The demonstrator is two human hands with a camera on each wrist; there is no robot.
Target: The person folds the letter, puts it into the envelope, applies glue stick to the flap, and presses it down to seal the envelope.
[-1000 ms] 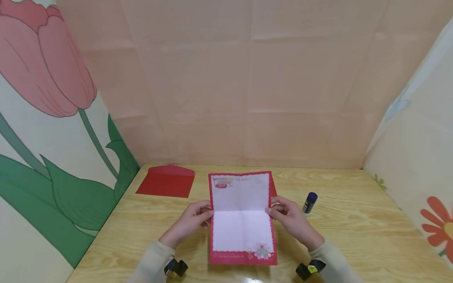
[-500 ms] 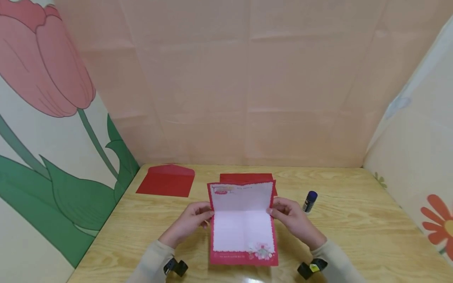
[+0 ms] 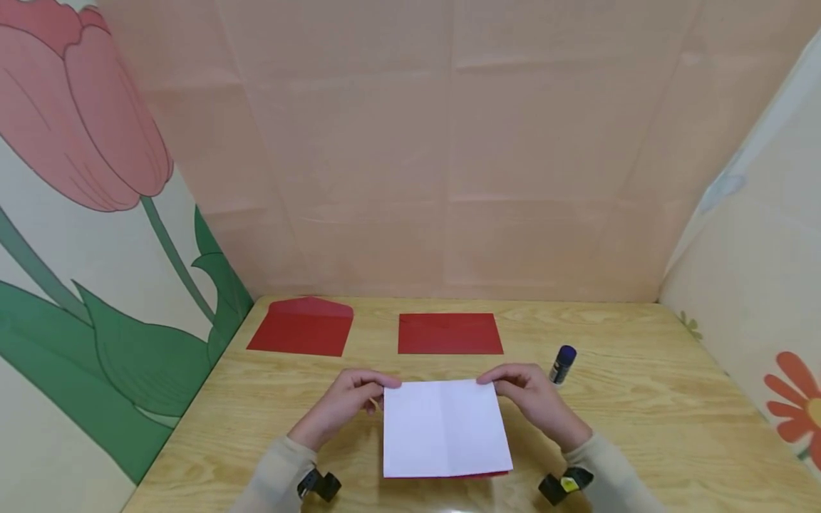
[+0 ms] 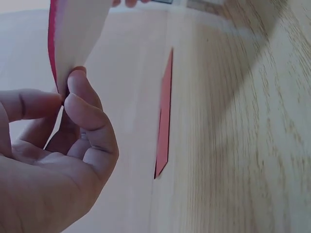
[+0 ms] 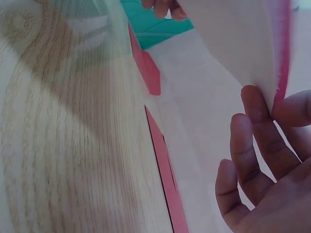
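A sheet of letter paper (image 3: 442,429) is folded over in the head view, its white back facing up and a strip of red border showing along the near edge. My left hand (image 3: 349,400) pinches the far left corner, at the fold. At the opposite end of that fold, my right hand (image 3: 532,400) pinches the far right corner. Thumb and fingertips meet on the paper (image 4: 80,36) in the left wrist view. In the right wrist view the paper (image 5: 238,39) bends between the two hands, held above the table. Its printed side is mostly hidden inside.
Beyond the paper lies a red envelope (image 3: 450,333) with its flap down. Another red envelope (image 3: 300,333), flap raised, is at the far left of the wooden table (image 3: 641,399). A glue stick (image 3: 561,365) with a dark blue cap stands near my right hand.
The upper half of the letter paper has folded down toward me over the printed lower half. The envelope behind it has come fully into sight. Both hands have stayed at the paper's sides.
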